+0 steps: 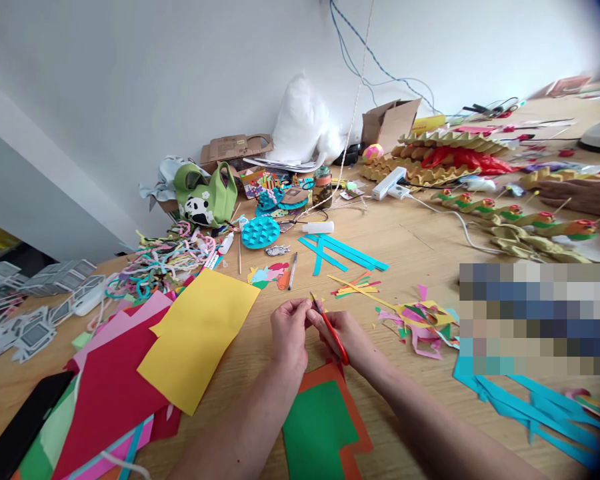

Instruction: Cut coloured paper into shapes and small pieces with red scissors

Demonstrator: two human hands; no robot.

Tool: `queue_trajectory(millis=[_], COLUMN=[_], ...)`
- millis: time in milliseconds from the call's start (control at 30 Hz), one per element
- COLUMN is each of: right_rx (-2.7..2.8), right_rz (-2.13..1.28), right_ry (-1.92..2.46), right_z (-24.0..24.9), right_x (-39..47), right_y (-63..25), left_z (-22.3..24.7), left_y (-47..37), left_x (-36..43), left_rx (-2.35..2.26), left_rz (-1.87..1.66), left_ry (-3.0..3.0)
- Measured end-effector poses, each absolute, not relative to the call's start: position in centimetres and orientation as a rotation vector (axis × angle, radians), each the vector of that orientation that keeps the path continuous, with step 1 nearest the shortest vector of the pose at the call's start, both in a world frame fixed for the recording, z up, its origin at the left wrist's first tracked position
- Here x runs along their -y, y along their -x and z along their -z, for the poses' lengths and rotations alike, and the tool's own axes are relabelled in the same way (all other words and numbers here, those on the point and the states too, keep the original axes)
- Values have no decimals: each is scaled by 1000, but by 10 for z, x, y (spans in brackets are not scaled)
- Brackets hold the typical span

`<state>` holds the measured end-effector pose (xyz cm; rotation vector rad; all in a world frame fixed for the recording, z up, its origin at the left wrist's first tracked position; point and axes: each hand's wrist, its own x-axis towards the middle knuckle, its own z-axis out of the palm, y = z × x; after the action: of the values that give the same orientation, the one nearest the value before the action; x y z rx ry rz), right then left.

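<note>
Near the middle of the head view, my left hand (289,333) is closed in a pinch, its fingertips meeting those of my right hand; a tiny yellowish scrap (316,295) shows at the fingertips. Red-handled scissors (336,337) lie across my right hand (347,337), blades pointing up and left, with its fingers closed round them. Under the hands lie a green sheet (315,427) and an orange sheet (357,417) with a notched corner. Yellow sheets (205,327) are to the left, and thin coloured paper strips (357,287) lie just beyond the hands.
Red paper (125,373) and a black phone-like object (25,423) are at left. Paper scraps (425,320) and blue strips (540,407) lie right. Farther back are a green panda bag (207,193), a blue round piece (261,233), egg cartons (420,167) and a power strip (390,183).
</note>
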<state>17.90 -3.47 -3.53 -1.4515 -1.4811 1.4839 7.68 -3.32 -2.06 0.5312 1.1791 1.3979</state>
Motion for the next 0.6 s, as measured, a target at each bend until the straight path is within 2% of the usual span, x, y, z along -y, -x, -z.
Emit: queue_trajectory(millis=[600], right_rx=[1390], right_rz=[-1574], right_ry=[1429], right_z=[32], right_x=[36], right_y=[-180], left_z=[21], left_y=[-70], left_x=[27], left_rx=[-1200], left_rz=[-1364], left_ry=[-536])
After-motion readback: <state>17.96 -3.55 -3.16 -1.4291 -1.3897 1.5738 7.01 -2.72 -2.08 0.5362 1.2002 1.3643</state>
